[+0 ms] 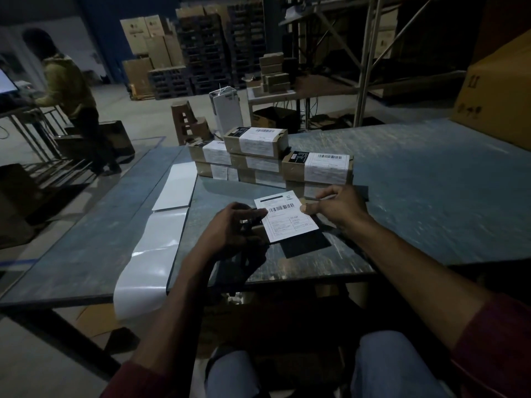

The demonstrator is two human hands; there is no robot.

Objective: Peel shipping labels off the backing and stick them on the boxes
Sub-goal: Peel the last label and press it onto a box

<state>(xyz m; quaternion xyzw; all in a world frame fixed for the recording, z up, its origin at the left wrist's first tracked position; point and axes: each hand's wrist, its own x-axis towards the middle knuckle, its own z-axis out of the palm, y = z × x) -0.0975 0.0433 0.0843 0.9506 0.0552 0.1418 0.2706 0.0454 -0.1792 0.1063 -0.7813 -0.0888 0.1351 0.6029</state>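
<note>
A white shipping label [287,218] with a barcode is held just above the table in front of me. My left hand [238,228] pinches its left edge, and my right hand [336,208] pinches its right edge between thumb and fingers. A dark box lies partly hidden under the label and my left hand. Behind the label stands a stack of small brown boxes [255,152] with labels stuck on them, and one more labelled box [317,166] sits at the right of the stack.
Glossy empty backing strips [156,248] lie on the grey table [431,196] to the left and hang over its front edge. A large carton [497,90] stands at the far right. Another person [69,90] works at far left.
</note>
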